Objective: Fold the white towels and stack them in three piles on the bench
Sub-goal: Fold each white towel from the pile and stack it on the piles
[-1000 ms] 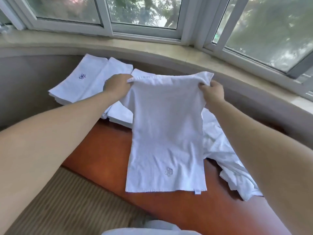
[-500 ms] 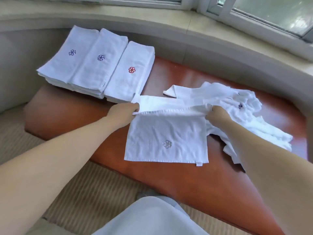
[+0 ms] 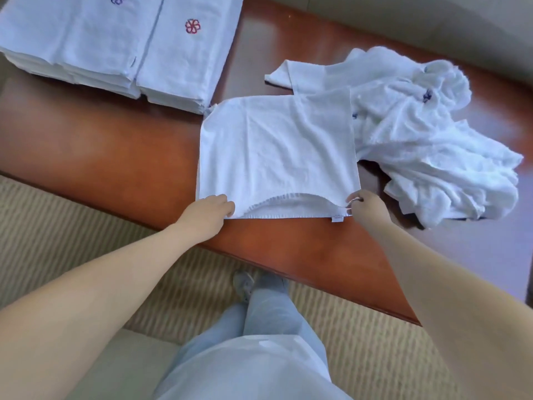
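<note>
Half-folded white terry towel (image 3: 277, 151) flat on the glossy reddish-brown wooden desk (image 3: 115, 157), top layer brought forward almost onto the near hem. Left hand (image 3: 209, 209) pinching the near left corner; right hand (image 3: 367, 206) pinching the near right corner beside the small sewn label. Judged light, soft and limp, with no stiffness to keep a crease; best held at paired corners or along the hem, then smoothed flat. Left of the half-folded towel and beyond it, folded white towel piles (image 3: 121, 50) with embroidered flower marks, 2 in view, frame edge hiding any more. Right of it and touching, a heap of unfolded white towels (image 3: 432, 145). Polished desk likely slippery under cloth. Beige ribbed carpet (image 3: 72, 226) nearer than the towel.
</note>
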Tool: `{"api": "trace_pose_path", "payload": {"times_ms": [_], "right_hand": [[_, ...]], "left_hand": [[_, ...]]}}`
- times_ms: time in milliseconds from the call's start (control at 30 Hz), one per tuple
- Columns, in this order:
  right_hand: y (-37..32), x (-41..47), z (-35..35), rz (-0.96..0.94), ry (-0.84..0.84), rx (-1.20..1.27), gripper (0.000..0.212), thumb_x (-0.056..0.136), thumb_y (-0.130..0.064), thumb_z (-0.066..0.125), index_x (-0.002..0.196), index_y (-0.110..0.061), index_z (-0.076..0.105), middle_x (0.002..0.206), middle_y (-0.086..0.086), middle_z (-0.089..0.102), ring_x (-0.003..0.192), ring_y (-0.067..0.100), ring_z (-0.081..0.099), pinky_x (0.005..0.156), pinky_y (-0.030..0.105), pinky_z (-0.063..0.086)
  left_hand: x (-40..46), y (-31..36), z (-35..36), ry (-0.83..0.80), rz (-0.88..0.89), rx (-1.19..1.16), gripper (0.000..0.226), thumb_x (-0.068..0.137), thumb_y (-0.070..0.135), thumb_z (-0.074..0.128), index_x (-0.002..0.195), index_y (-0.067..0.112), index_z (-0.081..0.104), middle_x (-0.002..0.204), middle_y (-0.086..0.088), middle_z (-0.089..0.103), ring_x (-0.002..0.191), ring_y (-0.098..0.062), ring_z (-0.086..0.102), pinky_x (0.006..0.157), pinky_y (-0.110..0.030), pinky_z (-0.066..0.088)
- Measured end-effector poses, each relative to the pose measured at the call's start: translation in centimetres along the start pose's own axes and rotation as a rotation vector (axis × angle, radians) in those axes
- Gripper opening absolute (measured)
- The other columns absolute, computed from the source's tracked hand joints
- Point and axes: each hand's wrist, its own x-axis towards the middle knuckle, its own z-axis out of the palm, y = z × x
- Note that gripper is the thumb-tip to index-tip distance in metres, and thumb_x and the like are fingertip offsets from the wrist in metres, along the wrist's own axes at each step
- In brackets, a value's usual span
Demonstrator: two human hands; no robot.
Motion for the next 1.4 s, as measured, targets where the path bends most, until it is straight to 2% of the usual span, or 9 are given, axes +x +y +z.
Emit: {"api": "trace_pose_path", "payload": {"times_ms": [100,167,233,367,500,733,900,1267,1400], "right_hand": [[0.8,0.8,1.0,0.155,-0.023,0.204,0.02,0.091,-0.013,0.046,0.094,-0.015,0.065,0.098,0.007,0.068,0.087,0.029,0.07,0.089,0.044,0.055],[1.3,0.9,1.6,0.211,-0.011,0.309,0.018,0.091,-0.024,0.049,0.096,-0.015,0.065,0.1,0.008,0.07,0.089,0.028,0.072,0.087,0.042,0.06],[2.0,0.9,1.9,0.187,0.01,0.305,0.008,0.09,-0.019,0.055,0.096,-0.021,0.06,0.096,0.004,0.068,0.082,0.023,0.073,0.085,0.04,0.062],[3.0,1.2,2.0,0.161,0.036,0.242,0.038,0.082,-0.002,0.06,0.112,-0.023,0.047,0.094,-0.002,0.062,0.07,0.02,0.07,0.078,0.037,0.061],[3.2,1.9,1.8,0.174,0.069,0.292,0.034,0.083,-0.009,0.06,0.111,-0.019,0.043,0.087,0.003,0.067,0.071,0.02,0.074,0.075,0.039,0.063],[3.0,2.1,1.0,0.161,-0.003,0.24,0.012,0.086,-0.011,0.055,0.096,-0.012,0.063,0.089,0.007,0.074,0.083,0.022,0.073,0.082,0.041,0.062],[2.2,1.1,0.3,0.06,0.069,0.126,0.014,0.075,-0.024,0.051,0.075,-0.01,0.052,0.073,0.006,0.059,0.065,0.022,0.047,0.061,0.036,0.037],[3.0,1.0,2.2,-0.019,0.112,-0.143,0.011,0.086,-0.016,0.056,0.082,-0.008,0.06,0.115,0.003,0.044,0.077,0.025,0.053,0.065,0.029,0.038],[2.3,1.0,2.3,0.019,0.05,-0.062,0.002,0.081,-0.015,0.06,0.081,-0.013,0.059,0.083,0.003,0.056,0.062,0.021,0.047,0.057,0.029,0.036]], "left_hand": [[-0.5,-0.1,1.7,0.012,-0.029,-0.118,0.017,0.104,0.036,0.049,0.113,0.026,0.058,0.106,0.008,0.056,0.092,-0.016,0.053,0.075,-0.034,0.049],[-0.8,-0.1,2.4,0.09,-0.236,-0.364,0.026,0.102,0.048,0.052,0.113,0.025,0.059,0.11,0.008,0.055,0.098,-0.014,0.053,0.079,-0.036,0.05],[-0.6,-0.1,3.0,0.225,-0.523,-0.53,0.029,0.1,0.043,0.056,0.12,0.021,0.056,0.122,0.001,0.051,0.107,-0.02,0.05,0.083,-0.038,0.047],[0.2,-0.6,3.5,0.137,-0.881,-0.735,0.044,0.093,0.033,0.067,0.128,0.016,0.045,0.118,-0.004,0.051,0.096,-0.027,0.058,0.075,-0.037,0.045],[0.9,-1.3,4.4,0.107,-0.898,-0.751,0.022,0.092,0.03,0.067,0.099,0.018,0.05,0.095,-0.001,0.06,0.071,-0.015,0.052,0.056,-0.032,0.034],[0.3,-1.5,3.8,0.178,-0.893,-0.802,0.038,0.088,0.028,0.071,0.073,0.018,0.038,0.072,-0.002,0.055,0.081,-0.034,0.071,0.058,-0.033,0.038],[-0.5,-1.7,2.4,0.425,-0.87,-0.836,0.009,0.092,0.029,0.06,0.098,0.023,0.061,0.083,0.011,0.062,0.075,-0.01,0.059,0.056,-0.028,0.037],[0.6,-2.0,4.6,0.276,-0.92,-0.672,0.012,0.102,0.027,0.055,0.102,0.015,0.055,0.125,-0.008,0.048,0.098,-0.03,0.057,0.083,-0.04,0.048],[0.6,-2.0,4.4,0.235,-0.89,-0.713,0.013,0.096,0.029,0.059,0.1,0.017,0.055,0.114,-0.004,0.05,0.079,-0.024,0.056,0.07,-0.035,0.042]]}}
